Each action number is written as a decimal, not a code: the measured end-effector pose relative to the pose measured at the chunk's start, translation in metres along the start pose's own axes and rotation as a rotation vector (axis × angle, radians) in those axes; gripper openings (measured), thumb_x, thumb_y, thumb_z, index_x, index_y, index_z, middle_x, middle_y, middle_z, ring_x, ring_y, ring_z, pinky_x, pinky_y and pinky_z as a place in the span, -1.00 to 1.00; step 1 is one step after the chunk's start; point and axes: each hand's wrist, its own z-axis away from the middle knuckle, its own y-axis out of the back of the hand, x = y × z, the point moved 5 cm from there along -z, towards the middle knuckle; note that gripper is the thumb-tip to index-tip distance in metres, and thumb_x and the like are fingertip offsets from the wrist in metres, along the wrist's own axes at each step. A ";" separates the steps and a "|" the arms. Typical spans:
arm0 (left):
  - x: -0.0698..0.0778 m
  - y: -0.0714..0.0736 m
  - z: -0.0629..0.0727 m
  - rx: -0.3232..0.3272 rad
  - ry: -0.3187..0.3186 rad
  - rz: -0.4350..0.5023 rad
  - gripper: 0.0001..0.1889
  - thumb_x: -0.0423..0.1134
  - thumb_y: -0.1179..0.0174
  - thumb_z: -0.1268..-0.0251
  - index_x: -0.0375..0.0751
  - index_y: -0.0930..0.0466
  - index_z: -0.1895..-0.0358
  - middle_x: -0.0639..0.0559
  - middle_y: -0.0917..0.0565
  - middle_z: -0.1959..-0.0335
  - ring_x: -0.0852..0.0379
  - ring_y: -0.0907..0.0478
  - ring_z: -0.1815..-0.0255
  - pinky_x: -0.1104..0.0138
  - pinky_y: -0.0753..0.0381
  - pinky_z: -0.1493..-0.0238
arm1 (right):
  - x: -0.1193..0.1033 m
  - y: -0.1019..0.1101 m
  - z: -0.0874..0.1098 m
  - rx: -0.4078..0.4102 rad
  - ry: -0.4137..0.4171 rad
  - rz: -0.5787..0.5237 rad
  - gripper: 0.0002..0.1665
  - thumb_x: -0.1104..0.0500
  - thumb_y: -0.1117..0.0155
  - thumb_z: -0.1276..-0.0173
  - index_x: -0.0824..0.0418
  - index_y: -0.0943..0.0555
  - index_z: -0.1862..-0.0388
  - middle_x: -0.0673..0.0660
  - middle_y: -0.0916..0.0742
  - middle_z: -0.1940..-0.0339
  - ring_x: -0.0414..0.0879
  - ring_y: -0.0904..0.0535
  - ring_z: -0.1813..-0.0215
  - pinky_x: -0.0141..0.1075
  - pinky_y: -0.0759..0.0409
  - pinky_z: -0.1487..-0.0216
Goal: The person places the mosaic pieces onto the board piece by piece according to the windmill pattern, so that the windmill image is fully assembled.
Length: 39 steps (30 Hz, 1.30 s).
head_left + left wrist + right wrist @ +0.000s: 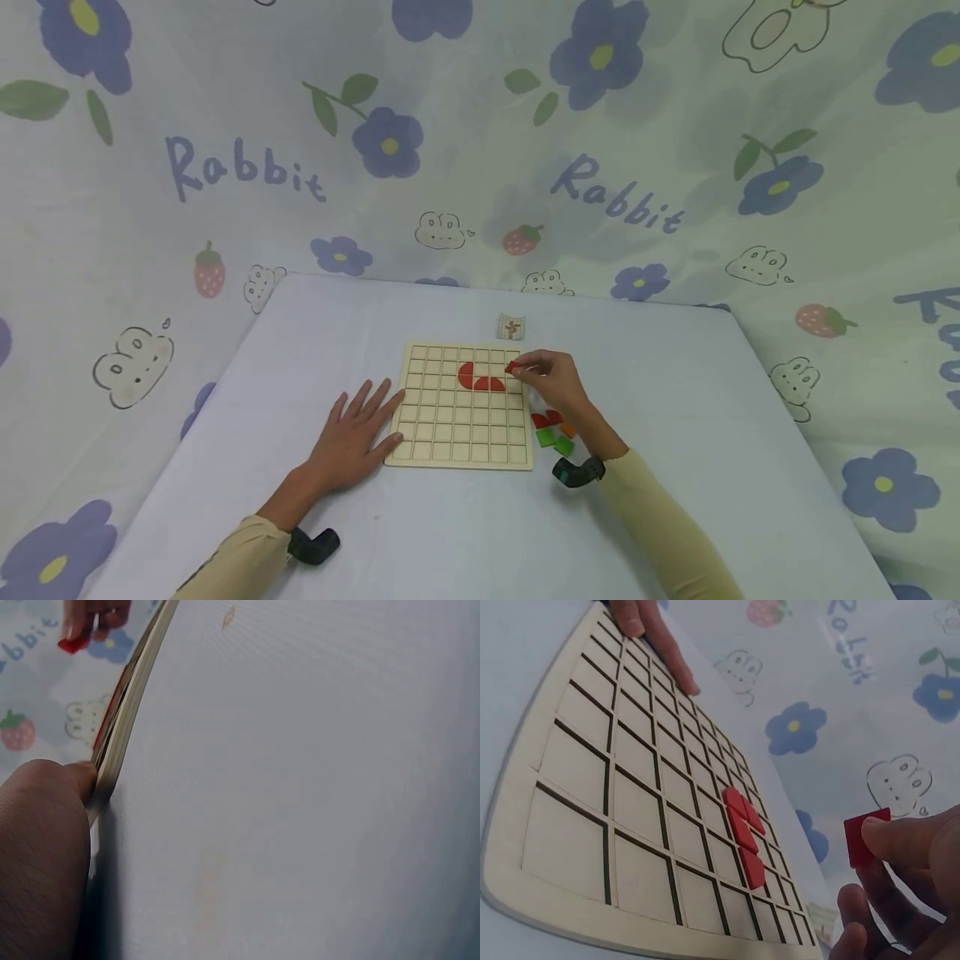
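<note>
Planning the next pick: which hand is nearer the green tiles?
Right. The right hand pinches a red tile at the right edge of the board, just beyond the green tiles; the left hand rests at the opposite edge.

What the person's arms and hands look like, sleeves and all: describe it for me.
Both arms wear long, pale tan sleeves, the left sleeve and right sleeve ending near the wrists. Each wrist carries a black, curved device, the left device and right device. The left grip and right grip are ungloved hands; no cables show.
</note>
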 end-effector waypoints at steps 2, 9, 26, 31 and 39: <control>0.000 0.000 0.000 0.002 0.000 0.000 -0.28 0.21 0.01 -0.44 -0.04 -0.16 -0.55 -0.14 -0.10 -0.56 -0.24 0.07 -0.54 -0.26 0.11 -0.38 | 0.000 -0.005 0.000 -0.032 0.012 0.014 -0.88 0.14 -0.43 -0.30 0.11 -0.73 0.21 -0.04 -0.74 0.20 -0.06 -0.63 0.14 -0.14 -0.56 0.10; -0.002 -0.003 0.000 0.004 -0.005 -0.007 -0.28 0.22 0.03 -0.45 -0.03 -0.15 -0.55 -0.13 -0.10 -0.56 -0.24 0.08 -0.55 -0.25 0.11 -0.38 | -0.002 -0.027 0.005 -0.094 0.045 0.085 -0.88 0.16 -0.47 -0.25 0.14 -0.73 0.26 -0.02 -0.72 0.40 -0.10 -0.62 0.34 -0.22 -0.61 0.33; -0.003 -0.005 0.000 -0.027 0.003 -0.011 -0.27 0.25 0.08 -0.46 0.00 -0.11 -0.56 -0.12 -0.06 -0.57 -0.22 0.12 -0.56 -0.24 0.14 -0.39 | -0.004 -0.063 0.015 -0.050 0.153 0.404 -0.94 0.15 -0.45 -0.23 0.08 -0.76 0.43 -0.16 -0.64 0.58 -0.25 -0.52 0.48 -0.36 -0.49 0.51; -0.003 -0.004 -0.001 -0.008 -0.006 -0.006 -0.28 0.23 0.06 -0.46 0.00 -0.13 -0.56 -0.12 -0.09 -0.56 -0.24 0.09 -0.55 -0.25 0.13 -0.38 | -0.007 -0.067 0.017 -0.095 0.214 0.412 -0.90 0.14 -0.47 -0.22 0.05 -0.74 0.49 -0.19 -0.61 0.59 -0.28 -0.51 0.46 -0.37 -0.50 0.46; -0.002 -0.002 0.001 0.006 -0.007 -0.007 -0.29 0.21 0.03 -0.45 -0.02 -0.16 -0.55 -0.13 -0.11 -0.55 -0.23 0.07 -0.55 -0.25 0.11 -0.38 | -0.002 -0.052 0.023 -0.042 0.191 0.367 -0.95 0.14 -0.45 -0.22 0.08 -0.76 0.41 -0.17 -0.61 0.56 -0.22 -0.49 0.46 -0.32 -0.49 0.47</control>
